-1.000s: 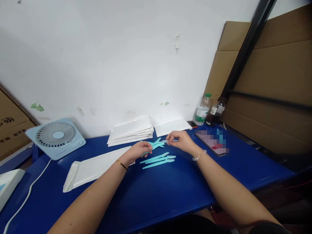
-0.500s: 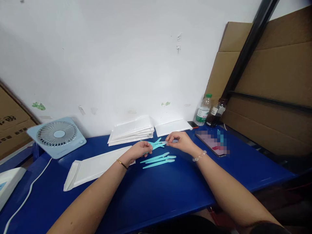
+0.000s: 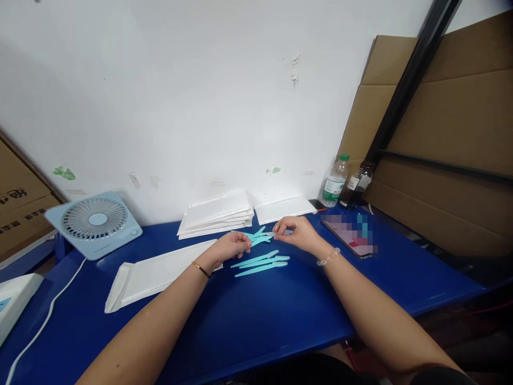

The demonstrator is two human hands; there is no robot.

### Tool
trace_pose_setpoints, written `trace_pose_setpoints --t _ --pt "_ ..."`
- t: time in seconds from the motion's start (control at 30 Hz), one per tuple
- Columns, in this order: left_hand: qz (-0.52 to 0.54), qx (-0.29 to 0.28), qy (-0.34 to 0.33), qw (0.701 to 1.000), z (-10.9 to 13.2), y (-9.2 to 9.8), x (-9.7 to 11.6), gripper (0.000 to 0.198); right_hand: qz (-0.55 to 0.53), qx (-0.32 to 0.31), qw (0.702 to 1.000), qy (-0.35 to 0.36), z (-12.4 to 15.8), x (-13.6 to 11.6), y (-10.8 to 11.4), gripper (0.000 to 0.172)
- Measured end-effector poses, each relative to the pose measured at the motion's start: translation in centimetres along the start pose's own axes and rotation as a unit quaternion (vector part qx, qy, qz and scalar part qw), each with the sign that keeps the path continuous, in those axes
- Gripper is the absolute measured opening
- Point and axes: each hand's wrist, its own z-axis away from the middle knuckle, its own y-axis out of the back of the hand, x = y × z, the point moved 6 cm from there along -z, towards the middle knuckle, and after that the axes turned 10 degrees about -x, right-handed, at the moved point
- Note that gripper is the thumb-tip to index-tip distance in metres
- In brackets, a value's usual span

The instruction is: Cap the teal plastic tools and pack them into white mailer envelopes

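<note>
Several slim turquoise eyebrow razors [image 3: 262, 269] lie side by side on the blue table, just in front of my hands. My left hand [image 3: 230, 247] is closed, thumb and fingers pinching a turquoise eyebrow razor [image 3: 258, 241] whose end points right. More turquoise razors cross behind it, and which of them the hand touches is hard to tell. At the right, my right hand [image 3: 298, 233] pinches a small translucent piece, like a blade cover [image 3: 270, 235], against the razors' ends. Its fingers partly hide this piece.
Left of my hands lies a long white padded envelope [image 3: 160, 275]. Behind stand a stack of white envelopes [image 3: 216, 214] and a single one [image 3: 284, 208]. A blue fan [image 3: 96, 224] is at left; bottles [image 3: 334, 184] and a phone [image 3: 347, 235] are at right.
Both hands keep almost the same place and grip. Only a slight shift of the camera view shows.
</note>
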Motion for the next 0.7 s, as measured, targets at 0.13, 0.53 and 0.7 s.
trace_pose_setpoints --t 0.13,0.53,0.7 --pt "-0.007 0.009 -0.001 1.000 0.0 0.1 0.2 0.032 0.012 0.005 1.000 -0.002 0.1 -0.2 0.2 0.014" --pt "-0.031 -0.013 -0.013 0.999 -0.1 -1.2 0.6 0.026 0.010 -0.081 0.997 0.007 -0.1 -1.3 -1.4 0.016" --pt "-0.257 0.098 -0.033 0.961 -0.2 -0.3 0.5 0.025 0.154 0.016 0.986 -0.055 0.2 1.4 2.3 0.013"
